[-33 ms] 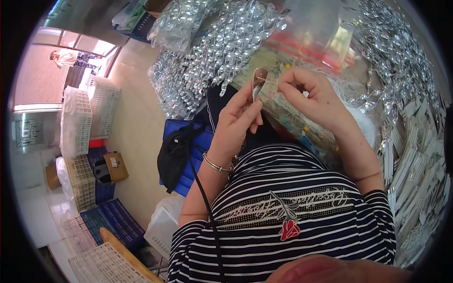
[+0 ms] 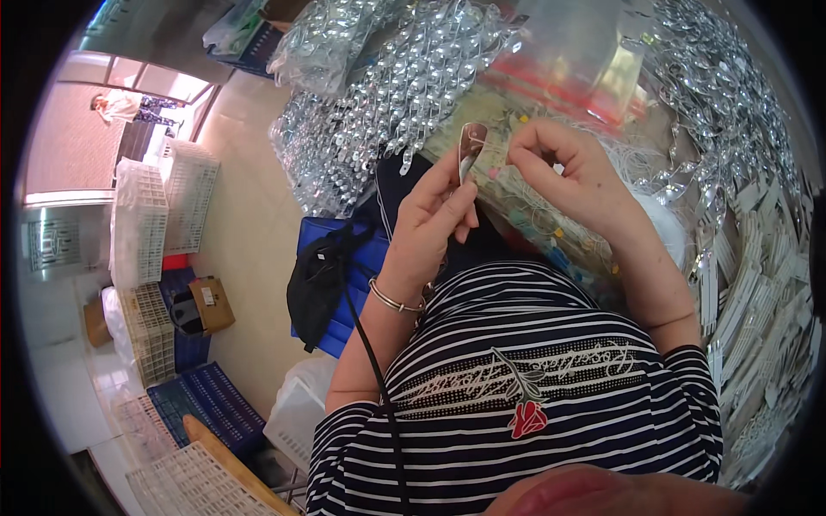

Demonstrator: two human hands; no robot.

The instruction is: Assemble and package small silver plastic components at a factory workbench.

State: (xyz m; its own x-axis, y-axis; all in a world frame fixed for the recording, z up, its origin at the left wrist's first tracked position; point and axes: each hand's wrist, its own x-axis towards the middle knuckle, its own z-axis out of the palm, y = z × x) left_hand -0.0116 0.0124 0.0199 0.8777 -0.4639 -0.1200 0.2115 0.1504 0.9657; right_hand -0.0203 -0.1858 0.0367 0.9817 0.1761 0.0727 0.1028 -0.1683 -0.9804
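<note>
Upright between the thumb and fingers of my left hand [image 2: 430, 215] is a shiny silver oblong piece [image 2: 471, 150], rounded at the top, with what looks like a small hole and a pale thread near its tip. My right hand [image 2: 581, 181] hovers just to the right of it, fingers curled and thumb against the index finger. Anything pinched there is too fine to make out. Beneath both hands lies a clear bag [image 2: 482, 116] with small coloured bits, and fine white threads [image 2: 641, 168] spread beside my right wrist.
Strands of silver faceted beads [image 2: 422, 77] heap up at the far middle, more silver strands [image 2: 723, 95] at far right. Bundled white strips [image 2: 757, 318] line the right side. A blue stool [image 2: 323, 232] with a black bag, crates [image 2: 142, 219] and a cardboard box [image 2: 212, 305] stand left.
</note>
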